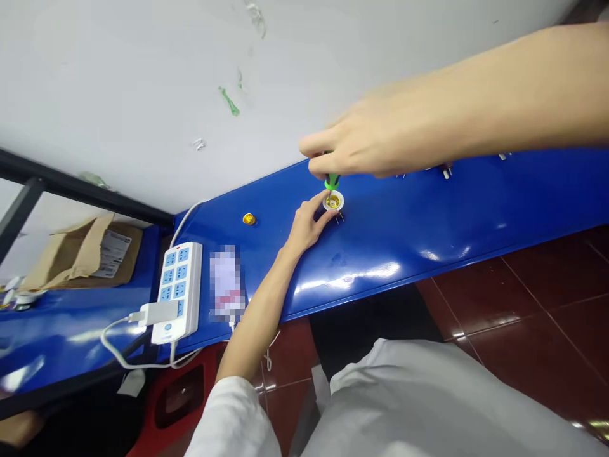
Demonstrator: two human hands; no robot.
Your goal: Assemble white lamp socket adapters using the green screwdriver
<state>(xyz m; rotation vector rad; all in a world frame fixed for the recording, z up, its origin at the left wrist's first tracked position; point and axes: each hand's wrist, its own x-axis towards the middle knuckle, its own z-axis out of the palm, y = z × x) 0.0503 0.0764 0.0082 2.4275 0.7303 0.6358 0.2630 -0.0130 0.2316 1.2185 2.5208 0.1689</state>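
My left hand (306, 225) is closed on a small round white lamp socket (340, 202) with a brass-coloured inside, pinching its rim between thumb and fingers. Metal plug prongs stick out from its lower side, over the blue tabletop (380, 228). My right hand (349, 143), somewhat blurred, grips a screwdriver (332, 182) from above; its green and black handle shows below the fingers. The screwdriver points down into the socket's opening, and its tip is hard to make out. A loose gold-coloured threaded shell (248, 219) lies left of my left hand.
At the left stand a white power strip (193, 292) with a charger (162, 312) plugged in, and a pixelated phone (227, 279) on a cable. An open cardboard box (128, 254) sits beyond a black frame. Small pronged parts (446, 172) lie partly behind my right forearm. A wall borders the table.
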